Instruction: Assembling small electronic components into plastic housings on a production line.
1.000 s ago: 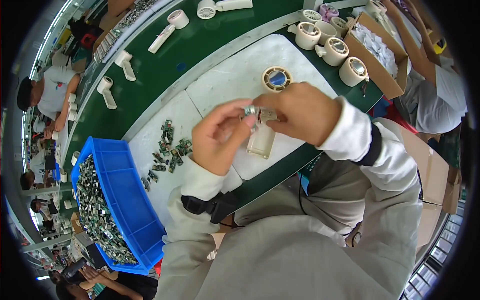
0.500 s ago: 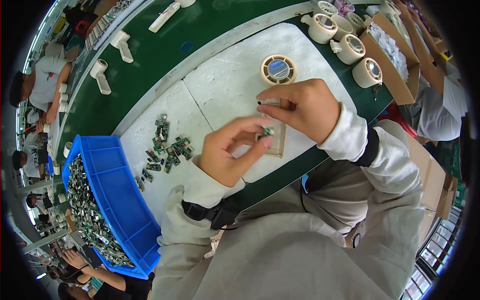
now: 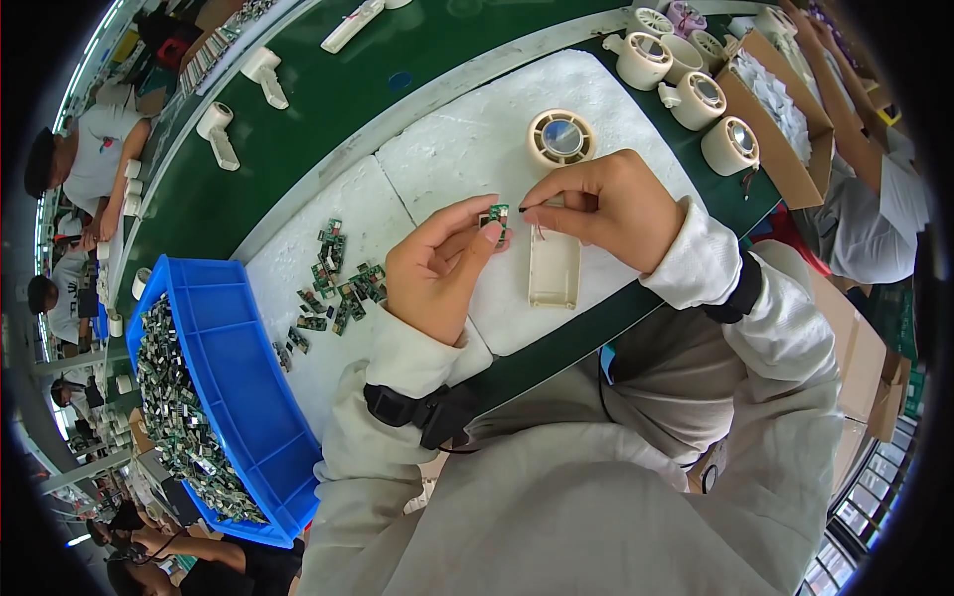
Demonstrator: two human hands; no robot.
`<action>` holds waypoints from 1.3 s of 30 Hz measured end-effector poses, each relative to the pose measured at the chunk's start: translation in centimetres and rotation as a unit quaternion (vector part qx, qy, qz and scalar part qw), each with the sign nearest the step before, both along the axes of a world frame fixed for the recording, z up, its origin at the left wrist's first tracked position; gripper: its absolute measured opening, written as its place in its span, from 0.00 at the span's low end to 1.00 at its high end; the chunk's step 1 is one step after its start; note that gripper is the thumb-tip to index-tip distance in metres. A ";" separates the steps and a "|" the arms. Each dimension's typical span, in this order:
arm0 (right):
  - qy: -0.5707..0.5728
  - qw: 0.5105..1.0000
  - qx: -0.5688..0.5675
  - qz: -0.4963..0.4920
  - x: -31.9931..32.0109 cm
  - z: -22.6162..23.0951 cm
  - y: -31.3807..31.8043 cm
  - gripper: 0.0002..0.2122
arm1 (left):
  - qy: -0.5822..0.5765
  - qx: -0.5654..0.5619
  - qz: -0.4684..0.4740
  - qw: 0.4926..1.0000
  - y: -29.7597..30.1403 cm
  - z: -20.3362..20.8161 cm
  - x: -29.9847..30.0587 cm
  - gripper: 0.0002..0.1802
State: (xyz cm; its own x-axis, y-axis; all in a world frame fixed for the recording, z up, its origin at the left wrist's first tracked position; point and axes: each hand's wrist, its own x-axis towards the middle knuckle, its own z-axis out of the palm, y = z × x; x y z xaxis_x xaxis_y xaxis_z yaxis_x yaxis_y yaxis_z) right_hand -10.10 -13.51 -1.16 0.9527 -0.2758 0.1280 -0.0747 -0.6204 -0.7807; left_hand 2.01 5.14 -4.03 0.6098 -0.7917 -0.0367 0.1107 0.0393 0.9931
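Note:
Between the thumb and fingers of my left hand [image 3: 437, 263] is a small green circuit board [image 3: 498, 215]. My right hand [image 3: 618, 214] pinches a tiny black piece [image 3: 523, 210], perhaps a connector, close to the board's right side; thin wires hang below it. Under my hands a cream rectangular handle shell [image 3: 554, 278] lies hollow side up on the white foam sheet [image 3: 467, 129]. It runs up toward a round cream housing [image 3: 560, 138] with a shiny disc in its middle; my right hand partly covers where they meet.
A loose pile of circuit boards [image 3: 343, 278] lies left on the foam. Beside it stands a blue bin [image 3: 234, 368] heaped with boards. Cream housings [image 3: 730, 146] and a cardboard box [image 3: 800, 149] sit at the right. Cream parts [image 3: 219, 135] lie on the green belt [image 3: 308, 109]; other people work nearby.
My left hand has drawn back up and left from over the shell, bringing the board upright into view. The right hand stays nearly in place. Parts on the belt have shifted right.

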 end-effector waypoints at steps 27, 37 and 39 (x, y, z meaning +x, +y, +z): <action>0.060 0.981 0.178 0.052 -1.4 0.9 -0.3 0.07 | -0.017 -0.038 -0.093 0.995 0.3 0.0 -0.2 0.13; 0.056 0.988 0.121 0.072 -1.5 1.4 -0.5 0.06 | 0.011 -0.021 -0.122 0.992 0.5 0.1 0.1 0.13; 0.064 0.987 0.125 0.075 -1.7 1.6 -0.5 0.06 | 0.006 0.010 -0.145 0.989 0.6 0.5 0.3 0.13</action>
State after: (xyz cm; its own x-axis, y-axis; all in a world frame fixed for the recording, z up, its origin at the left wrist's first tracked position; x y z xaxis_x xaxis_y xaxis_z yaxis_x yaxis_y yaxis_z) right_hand -11.76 -14.03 0.40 0.9891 -0.1388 -0.0497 -0.1043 -0.4205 -0.9013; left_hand 2.27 5.70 -3.53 0.3562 -0.9325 -0.0601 0.1252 -0.0161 0.9920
